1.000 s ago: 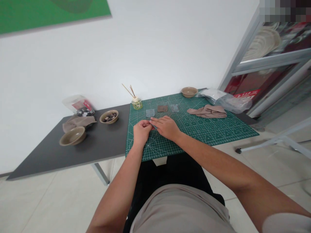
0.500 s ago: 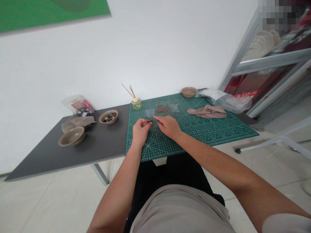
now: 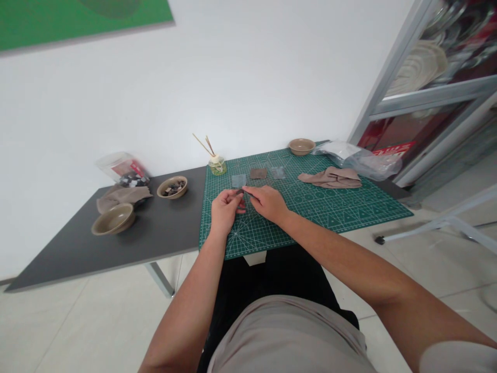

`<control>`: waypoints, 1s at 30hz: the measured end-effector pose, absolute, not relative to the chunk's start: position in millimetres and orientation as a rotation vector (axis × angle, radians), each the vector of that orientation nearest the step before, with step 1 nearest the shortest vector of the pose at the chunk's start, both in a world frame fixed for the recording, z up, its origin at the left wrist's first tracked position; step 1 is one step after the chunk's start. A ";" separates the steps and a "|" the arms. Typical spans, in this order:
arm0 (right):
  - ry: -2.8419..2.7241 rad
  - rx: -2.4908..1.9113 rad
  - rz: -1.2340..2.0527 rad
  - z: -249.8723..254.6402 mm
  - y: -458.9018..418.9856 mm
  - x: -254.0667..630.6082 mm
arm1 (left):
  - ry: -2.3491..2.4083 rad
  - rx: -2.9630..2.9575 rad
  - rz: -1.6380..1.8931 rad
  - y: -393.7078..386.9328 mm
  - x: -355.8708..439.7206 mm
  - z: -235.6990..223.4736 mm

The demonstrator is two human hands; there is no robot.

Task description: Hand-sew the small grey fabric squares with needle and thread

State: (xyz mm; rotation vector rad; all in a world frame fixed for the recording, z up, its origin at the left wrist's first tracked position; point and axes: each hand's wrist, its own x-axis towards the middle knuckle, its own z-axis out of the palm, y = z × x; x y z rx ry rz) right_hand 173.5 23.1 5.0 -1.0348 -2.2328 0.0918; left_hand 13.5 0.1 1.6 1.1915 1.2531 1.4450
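Over the green cutting mat (image 3: 310, 207), my left hand (image 3: 224, 211) pinches a small dark piece (image 3: 239, 191) between thumb and fingers. My right hand (image 3: 271, 203) is closed, its index fingertip meeting the piece from the right. Whatever its other fingers hold is hidden. Just beyond my hands lie a clear bluish square packet (image 3: 238, 181), a brown square (image 3: 258, 173) and a second clear packet (image 3: 278, 172), side by side on the mat.
Left on the grey table (image 3: 166, 233) are a bowl of small dark pieces (image 3: 173, 187), a tilted bowl (image 3: 114, 219), a cloth (image 3: 124, 197) and a plastic bag (image 3: 122, 168). A reed diffuser (image 3: 217, 166), another bowl (image 3: 302, 146), a crumpled cloth (image 3: 332, 177) and clear bag (image 3: 361, 158) stand farther back.
My right hand has moved slightly left, so its index fingertip now meets the dark piece at my left fingertips. The lower fingers of my left hand have spread a little.
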 end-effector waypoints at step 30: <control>-2.377 -0.940 -0.038 4.2 22.3 170.7 | 1.407 1.308 1.436 -5.8 15.8 7.1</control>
